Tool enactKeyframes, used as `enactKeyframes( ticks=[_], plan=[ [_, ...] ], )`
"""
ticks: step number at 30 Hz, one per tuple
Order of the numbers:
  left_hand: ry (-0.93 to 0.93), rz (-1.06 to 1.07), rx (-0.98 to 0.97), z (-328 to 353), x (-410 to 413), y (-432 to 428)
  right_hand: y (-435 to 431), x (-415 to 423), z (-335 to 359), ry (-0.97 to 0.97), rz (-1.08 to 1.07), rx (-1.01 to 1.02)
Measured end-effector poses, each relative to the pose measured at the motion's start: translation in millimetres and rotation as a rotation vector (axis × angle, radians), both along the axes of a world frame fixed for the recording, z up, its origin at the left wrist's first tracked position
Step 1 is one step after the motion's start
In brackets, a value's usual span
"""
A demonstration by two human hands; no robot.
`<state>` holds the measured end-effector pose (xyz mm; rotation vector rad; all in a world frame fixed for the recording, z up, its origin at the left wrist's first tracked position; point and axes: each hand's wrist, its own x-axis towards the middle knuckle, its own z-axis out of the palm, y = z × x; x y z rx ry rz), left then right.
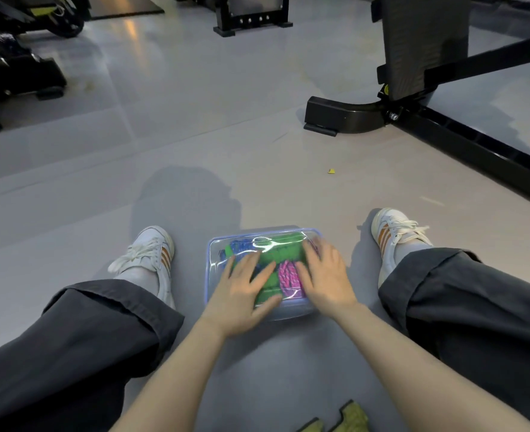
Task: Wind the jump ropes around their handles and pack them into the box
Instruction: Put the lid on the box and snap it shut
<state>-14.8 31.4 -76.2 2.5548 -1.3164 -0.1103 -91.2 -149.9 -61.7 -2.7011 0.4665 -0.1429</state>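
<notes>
Down on the grey floor [195, 157], between the trouser legs [101, 338]: clear box [291, 310], with blue, green and pink jump ropes [288, 277] wound and lying inside under the transparent lid [276, 243]. Left hand [242, 291] and right hand [323, 275] laid flat on that lid, fingers straight, gripping nothing. Probably the closing step. Press evenly with palms toward opposite edges, work round the blue rim [208, 266] until seated throughout, watch for any strand pinched under the edge, and keep the box from sliding.

The ropes [284, 249] lie partly hidden under the left hand [242, 289] and right hand [324, 275]
</notes>
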Motion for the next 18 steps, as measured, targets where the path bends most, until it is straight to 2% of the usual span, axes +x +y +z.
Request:
enactKeyframes(
  ticks=[3, 5, 8, 13, 18],
  plan=[
    [-0.080, -0.078, 0.148, -2.8, -1.6, 10.7, -8.5, -13.1, 5.6, 0.177, 0.334, -0.192],
    [-0.096, -0.078, 0.223, -1.5, -0.6, 11.7, -15.0, -15.9, 9.9, 0.259, 0.448, -0.273],
    [-0.096, -0.053, 0.249, -1.7, 2.1, 9.3, -18.5, -11.3, 10.0, 0.301, 0.468, -0.296],
    [-0.154, -0.048, 0.189, -10.6, 3.9, 6.3, -18.5, -7.8, 4.4, 0.365, 0.411, -0.413],
    [-0.182, -0.035, 0.153, -15.1, 5.3, 3.6, -17.7, -5.3, -7.3, 0.251, 0.431, -0.431]
  ],
)
